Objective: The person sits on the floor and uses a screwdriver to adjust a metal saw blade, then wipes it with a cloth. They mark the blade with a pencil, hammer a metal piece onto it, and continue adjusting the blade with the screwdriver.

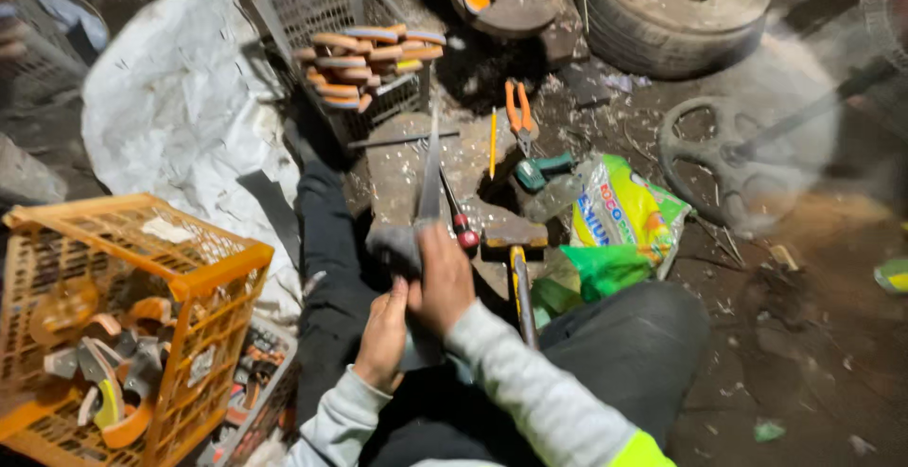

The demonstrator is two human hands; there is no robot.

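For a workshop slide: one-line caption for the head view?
Seated on the floor, both hands, left and right, hold a saw blade upright between an orange crate and a hammer.

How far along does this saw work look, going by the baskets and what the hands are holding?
Done, it seems: the grey basket holds stacked orange-edged handles. In hand: the left hand and right hand both grip a saw blade at its lower end, pointing away over the worn block. Left: the orange crate holds loose handle pieces. A hammer and orange pliers lie unused.
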